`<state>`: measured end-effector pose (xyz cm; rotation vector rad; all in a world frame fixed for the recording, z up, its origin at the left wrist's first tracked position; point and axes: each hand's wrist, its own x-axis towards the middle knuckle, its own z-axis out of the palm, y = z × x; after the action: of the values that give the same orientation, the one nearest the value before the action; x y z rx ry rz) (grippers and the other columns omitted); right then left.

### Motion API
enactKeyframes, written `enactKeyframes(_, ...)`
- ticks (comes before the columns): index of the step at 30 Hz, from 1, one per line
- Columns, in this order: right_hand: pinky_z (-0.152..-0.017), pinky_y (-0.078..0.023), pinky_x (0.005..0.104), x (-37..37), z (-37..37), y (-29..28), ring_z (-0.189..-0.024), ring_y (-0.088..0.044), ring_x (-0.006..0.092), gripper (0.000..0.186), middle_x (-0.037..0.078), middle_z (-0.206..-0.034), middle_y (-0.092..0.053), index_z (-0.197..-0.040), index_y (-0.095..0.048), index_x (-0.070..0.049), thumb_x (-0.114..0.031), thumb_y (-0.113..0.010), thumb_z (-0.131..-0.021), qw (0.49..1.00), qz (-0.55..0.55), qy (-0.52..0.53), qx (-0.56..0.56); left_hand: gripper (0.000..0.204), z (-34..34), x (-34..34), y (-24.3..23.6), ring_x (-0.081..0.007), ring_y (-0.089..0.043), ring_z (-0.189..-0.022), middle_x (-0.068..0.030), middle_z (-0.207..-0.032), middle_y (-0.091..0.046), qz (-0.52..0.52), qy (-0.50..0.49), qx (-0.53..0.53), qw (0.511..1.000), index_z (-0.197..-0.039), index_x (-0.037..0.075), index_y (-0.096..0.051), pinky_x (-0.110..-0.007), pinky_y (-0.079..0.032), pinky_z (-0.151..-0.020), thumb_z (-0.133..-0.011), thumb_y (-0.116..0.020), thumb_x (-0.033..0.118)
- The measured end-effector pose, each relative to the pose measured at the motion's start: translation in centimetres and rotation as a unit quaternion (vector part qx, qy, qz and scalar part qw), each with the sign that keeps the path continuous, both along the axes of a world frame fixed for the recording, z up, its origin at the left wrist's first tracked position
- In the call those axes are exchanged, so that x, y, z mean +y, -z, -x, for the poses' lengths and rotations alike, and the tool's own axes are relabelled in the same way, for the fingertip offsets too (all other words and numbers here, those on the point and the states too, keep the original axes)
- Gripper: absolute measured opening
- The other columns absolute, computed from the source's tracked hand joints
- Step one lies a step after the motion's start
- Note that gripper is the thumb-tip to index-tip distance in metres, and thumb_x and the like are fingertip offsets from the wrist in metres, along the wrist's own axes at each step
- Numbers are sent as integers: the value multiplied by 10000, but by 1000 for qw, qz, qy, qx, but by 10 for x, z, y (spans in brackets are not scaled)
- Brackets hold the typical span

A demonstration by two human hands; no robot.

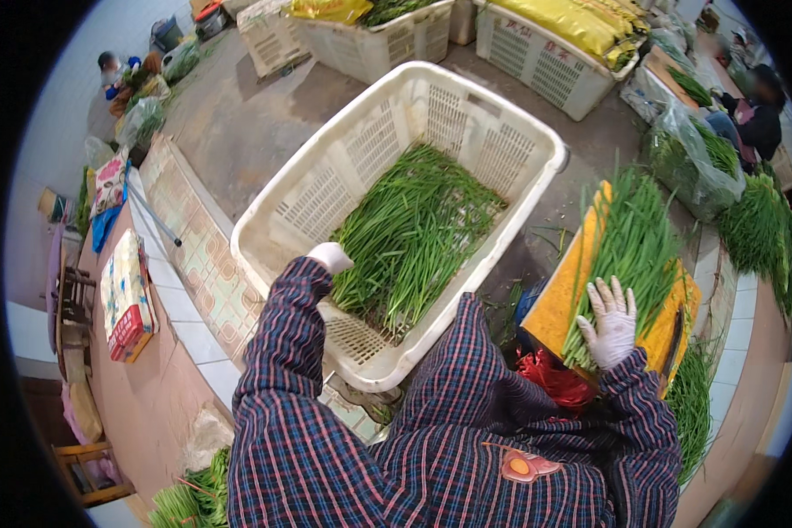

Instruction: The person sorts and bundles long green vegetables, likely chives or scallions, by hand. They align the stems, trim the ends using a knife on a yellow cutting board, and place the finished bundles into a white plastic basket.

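Observation:
A large white plastic crate [268,189] stands before me with a layer of long green chives [418,229] on its bottom. My left hand [330,257], in a white glove, is inside the crate's left side at the edge of these chives. Its fingers are mostly hidden, so its grip cannot be made out. On my right, a bundle of chives [634,246] lies across a yellow board [559,304]. My gloved right hand [609,321] rests flat on the bundle's stem end, fingers spread. A dark, narrow strip [675,339] lies on the board's right part.
Red ties [554,383] hang below the board. More chives [691,409] lie at its right; bagged chives [691,163] stand farther back. White crates [537,66] with yellow packages line the far side. People sit at far left and far right. A tissue pack [125,295] lies left.

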<state>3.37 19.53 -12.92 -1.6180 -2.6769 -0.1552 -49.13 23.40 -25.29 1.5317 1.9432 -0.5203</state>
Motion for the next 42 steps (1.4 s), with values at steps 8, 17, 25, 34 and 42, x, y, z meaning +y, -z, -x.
enactKeyframes(8, -1066, -180, 474, -14, 20, -61, -1269, -318, 352, 478, 174, -1269, -461, -1244, -438, -16, -162, -534, -800, 985, -15, 8, 173, 699, -105, -26, 130, -286, -605, -940, -172, -1051, -615, 216, 72, -76, 971, -1048, -14, -614, -372, -482, -791, -697, -602, 590)
enactKeyframes(17, -1021, -251, 510, -76, 54, -74, -1155, -440, 357, 401, 185, -1170, -519, -1207, -441, -20, -276, -426, -899, 971, 32, 40, 234, 1119, -162, -19, 177, -268, -401, -1186, -148, -1289, -403, -11, -243, -3, 970, -1394, 13, -109, -405, -315, -988, -610, -743, 497)
enactKeyframes(25, -974, -331, 446, -83, 49, -59, -1113, -477, 367, 322, 198, -1154, -546, -1160, -490, 23, -139, -504, -883, 952, 86, 84, 282, 439, -156, -15, 227, -277, -591, -929, -123, -956, -613, -95, -250, 28, 963, -1116, 36, -506, -369, -453, -813, -721, -604, 201)
enactKeyframes(34, -948, -364, 382, -65, 92, -92, -1035, -522, 287, 380, 181, -1091, -561, -1096, -521, 42, -259, -498, -866, 878, 220, 91, 416, 249, -80, 0, 91, -175, -578, -654, -85, -865, -640, 128, -369, -567, 725, -929, -1, -654, -303, -486, -621, -723, -594, 126)
enactKeyframes(42, -899, -397, 313, -1, 188, -62, -1029, -529, 182, 513, 117, -1131, -547, -1245, -416, 0, -381, -473, -906, 572, 614, 120, 530, 379, -81, -52, -90, -125, -557, -736, -43, -872, -577, 26, -328, -800, 502, -1105, -9, -529, -226, -466, -711, -744, -594, 86)
